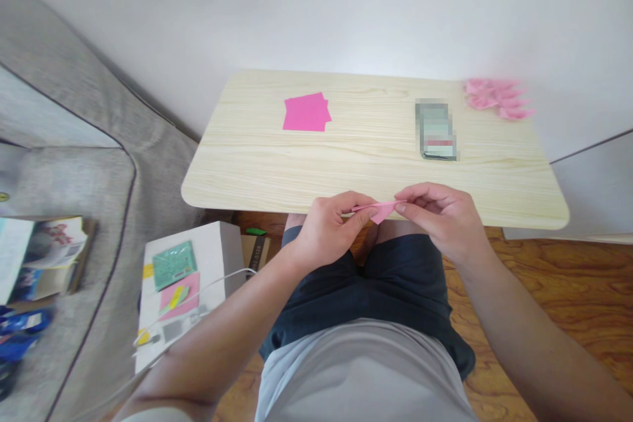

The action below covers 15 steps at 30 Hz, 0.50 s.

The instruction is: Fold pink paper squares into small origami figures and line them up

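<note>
Between my two hands, just over the table's near edge, is a small piece of folded pink paper (382, 212). My left hand (332, 224) pinches its left end between thumb and fingers. At the other end, the thumb and fingertips of my right hand (442, 214) are closed on the paper. Its finer folds are too small to make out. Farther back on the table lie a few overlapping sheets of bright pink paper (305, 113). A cluster of folded pink paper pieces (498, 98) sits at the back right corner.
The pale wood-grain table (366, 165) stands against a white wall. A phone-like object (436, 130), blurred out, lies on its right half. Left and below, a white box (228, 250) carries a green packet (175, 264), pink paper and a white cable. A grey sofa (74, 178) is at far left.
</note>
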Each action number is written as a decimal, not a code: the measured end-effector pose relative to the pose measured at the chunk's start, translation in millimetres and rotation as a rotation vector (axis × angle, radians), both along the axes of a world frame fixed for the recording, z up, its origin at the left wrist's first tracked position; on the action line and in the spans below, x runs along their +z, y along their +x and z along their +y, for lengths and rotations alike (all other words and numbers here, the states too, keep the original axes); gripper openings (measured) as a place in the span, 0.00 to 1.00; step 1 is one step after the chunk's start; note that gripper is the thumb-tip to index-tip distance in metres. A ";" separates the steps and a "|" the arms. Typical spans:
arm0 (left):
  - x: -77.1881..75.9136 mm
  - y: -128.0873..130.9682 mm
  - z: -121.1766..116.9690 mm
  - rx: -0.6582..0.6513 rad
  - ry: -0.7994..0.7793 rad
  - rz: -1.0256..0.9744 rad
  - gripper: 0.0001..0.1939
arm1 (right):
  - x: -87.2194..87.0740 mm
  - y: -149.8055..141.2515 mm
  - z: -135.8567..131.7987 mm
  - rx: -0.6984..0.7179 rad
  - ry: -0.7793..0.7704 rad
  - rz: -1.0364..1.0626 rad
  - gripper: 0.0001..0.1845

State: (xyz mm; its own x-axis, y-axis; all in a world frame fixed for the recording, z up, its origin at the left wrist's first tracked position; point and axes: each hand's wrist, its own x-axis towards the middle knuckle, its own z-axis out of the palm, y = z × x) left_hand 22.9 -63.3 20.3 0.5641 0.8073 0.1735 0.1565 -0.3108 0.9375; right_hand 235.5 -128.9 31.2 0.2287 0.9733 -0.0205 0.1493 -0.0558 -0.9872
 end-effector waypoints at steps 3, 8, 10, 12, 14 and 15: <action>-0.1 -0.3 0.9 0.000 -0.040 -0.034 0.08 | -1.9 -0.1 0.2 -0.003 0.007 0.001 0.08; 0.5 -1.0 2.2 0.014 -0.001 -0.055 0.09 | -5.3 0.2 0.9 0.014 0.035 -0.008 0.08; -0.2 -0.3 2.9 0.012 0.037 -0.045 0.08 | -5.8 -1.2 1.6 0.045 0.045 -0.032 0.10; -1.4 1.2 3.9 -0.004 0.053 -0.036 0.09 | -5.3 -3.5 2.9 0.081 0.036 -0.052 0.12; -2.6 3.0 5.3 -0.018 0.050 -0.027 0.09 | -3.7 -5.9 4.6 0.113 0.020 -0.073 0.11; -3.1 3.7 6.2 -0.023 0.046 -0.024 0.10 | -2.6 -6.8 5.7 0.123 0.021 -0.098 0.10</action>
